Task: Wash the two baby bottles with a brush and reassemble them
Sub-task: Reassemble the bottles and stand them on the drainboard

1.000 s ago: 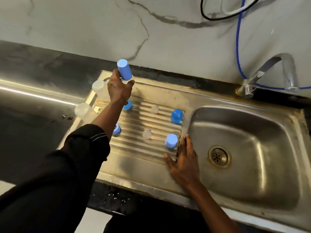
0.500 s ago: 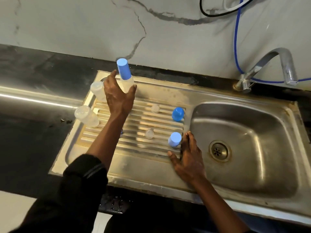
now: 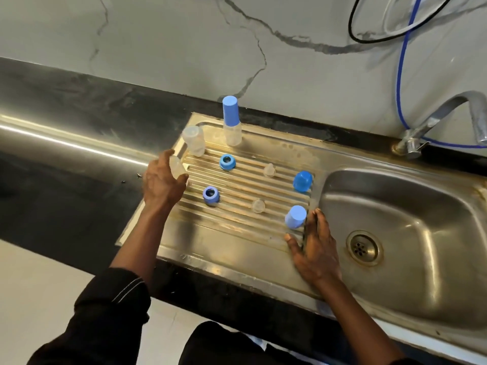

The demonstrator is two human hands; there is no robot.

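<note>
Tap (image 3: 434, 119), blue hose (image 3: 398, 83), black cable (image 3: 367, 41)

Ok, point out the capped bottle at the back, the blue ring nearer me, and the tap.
Capped bottle (image 3: 232, 133), head view, on its clear body below the cap.
Nearer blue ring (image 3: 210, 202), head view, on its outer wall.
Tap (image 3: 448, 106), head view, on the curved spout.
</note>
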